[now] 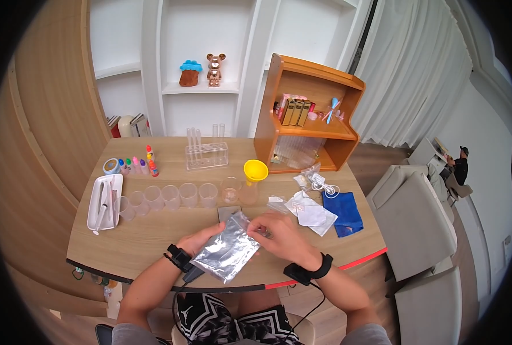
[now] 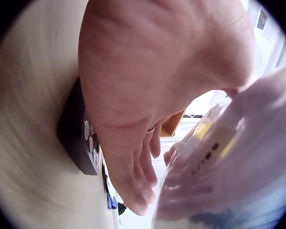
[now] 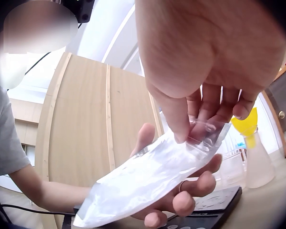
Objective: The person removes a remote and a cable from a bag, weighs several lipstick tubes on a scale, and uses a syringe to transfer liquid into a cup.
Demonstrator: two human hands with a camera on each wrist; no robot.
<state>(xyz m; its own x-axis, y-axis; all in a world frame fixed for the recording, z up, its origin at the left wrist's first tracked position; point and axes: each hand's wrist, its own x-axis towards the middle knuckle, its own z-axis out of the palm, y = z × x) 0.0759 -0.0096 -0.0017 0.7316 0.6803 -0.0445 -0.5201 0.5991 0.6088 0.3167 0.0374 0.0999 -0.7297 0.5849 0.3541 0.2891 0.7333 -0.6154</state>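
Your left hand (image 1: 201,237) cradles the bag (image 1: 228,247) from below, thumb on one side and bent fingers behind it, partly open but holding it. Now your right hand (image 1: 282,233): thumb and forefinger closed in a pinch on the bag's clear, glossy top edge, the other fingers loosely bent. The bag itself is silvery, thin and crinkled, catching bright streaks of light; it hangs tilted between your hands, above the near edge of the wood-grain table (image 1: 144,244). Under it sits a flat, dark device (image 3: 224,200) with round buttons, partly hidden.

Past your hands, a smooth yellow funnel (image 1: 256,171) sits in the mouth of a see-through, cone-shaped flask (image 1: 248,194). To its left runs a row of thin, clear round cups (image 1: 171,196), ending by a white tray (image 1: 105,201) with rounded corners. Behind the cups, slim tubes stand in a clear rack (image 1: 207,156). Over on the right, flat white packets (image 1: 313,215) lie beside a soft, folded blue cloth (image 1: 343,214).
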